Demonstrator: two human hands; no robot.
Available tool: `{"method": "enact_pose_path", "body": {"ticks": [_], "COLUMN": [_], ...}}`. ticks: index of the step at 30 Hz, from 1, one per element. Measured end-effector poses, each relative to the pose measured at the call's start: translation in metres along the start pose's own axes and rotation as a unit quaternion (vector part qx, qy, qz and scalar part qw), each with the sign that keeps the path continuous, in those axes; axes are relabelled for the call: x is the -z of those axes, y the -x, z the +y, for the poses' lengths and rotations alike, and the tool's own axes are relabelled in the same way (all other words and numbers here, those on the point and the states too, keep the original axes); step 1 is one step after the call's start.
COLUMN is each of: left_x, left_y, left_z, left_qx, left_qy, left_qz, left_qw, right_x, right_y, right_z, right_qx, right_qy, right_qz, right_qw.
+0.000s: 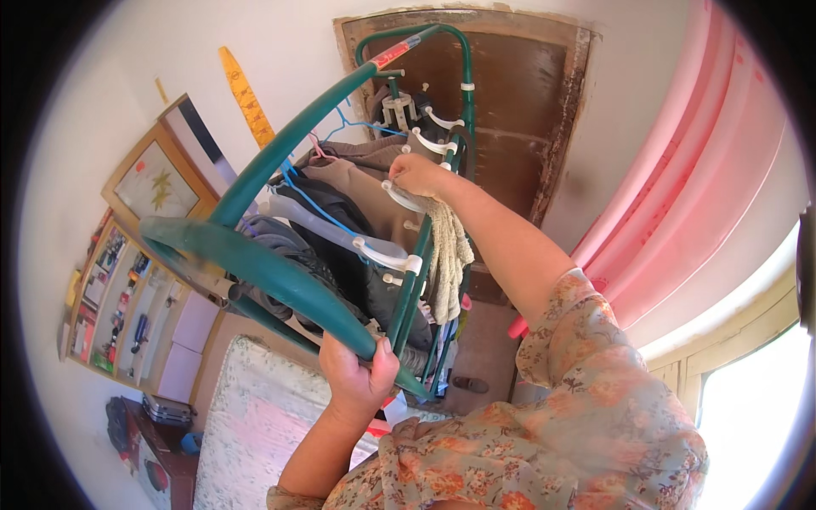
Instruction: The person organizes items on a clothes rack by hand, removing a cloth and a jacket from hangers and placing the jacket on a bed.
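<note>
A green metal garment rack with white plastic hooks fills the middle of the view. My left hand grips its near curved tube from below, thumb on one side. My right hand is at a white hook on the rack's right side, its fingers closed on the upper end of a cream knitted cloth that hangs down outside the rails. Inside the rack, a tan garment, dark garments and blue and pink hangers hang close together. The fingertips of my right hand are partly hidden.
Behind the rack stands a brown wooden door. Pink curtains hang at the right, beside a bright window. At the left are a shelf unit with small items and a bed with a patterned cover. A slipper lies on the floor.
</note>
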State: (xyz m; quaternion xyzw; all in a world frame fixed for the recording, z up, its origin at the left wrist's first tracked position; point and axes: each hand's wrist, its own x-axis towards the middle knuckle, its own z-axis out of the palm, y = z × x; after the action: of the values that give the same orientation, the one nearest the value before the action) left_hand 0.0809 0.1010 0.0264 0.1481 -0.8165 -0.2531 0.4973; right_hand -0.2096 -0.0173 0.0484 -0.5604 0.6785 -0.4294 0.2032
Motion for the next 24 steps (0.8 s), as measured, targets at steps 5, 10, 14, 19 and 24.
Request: {"method": "enact_pose_path", "body": {"ticks": [5,10,14,19,24], "left_x": [0.004,0.006,0.014,0.007,0.005], "left_y": [-0.003,-0.008,-0.009,-0.010,-0.005], "left_z": [0.002,0.007,0.012,0.011,0.010], "left_qx": [-0.048,-0.039,-0.043,-0.032,-0.011], "left_qy": [-0.031,-0.032,-0.051,-0.046,-0.012], "left_qz": [0.023,0.019,0.009,0.002,0.009], "left_qw": [0.998,0.999,0.998,0.998,1.000], "right_x": [-0.003,0.002,0.012,0.027,0.019], "right_y": [0.014,0.028,0.034,0.027,0.023], "right_z": [-0.009,-0.010,-0.031,-0.027,-0.004], "right_qx": [0.067,0.087,0.133,0.151,0.054], "right_qy": [0.157,0.277,0.379,0.390,0.121], "right_qz": [0.028,-0.018,-0.114,-0.185,-0.151], "right_qw": [0.985,0.957,0.909,0.889,0.980]}}
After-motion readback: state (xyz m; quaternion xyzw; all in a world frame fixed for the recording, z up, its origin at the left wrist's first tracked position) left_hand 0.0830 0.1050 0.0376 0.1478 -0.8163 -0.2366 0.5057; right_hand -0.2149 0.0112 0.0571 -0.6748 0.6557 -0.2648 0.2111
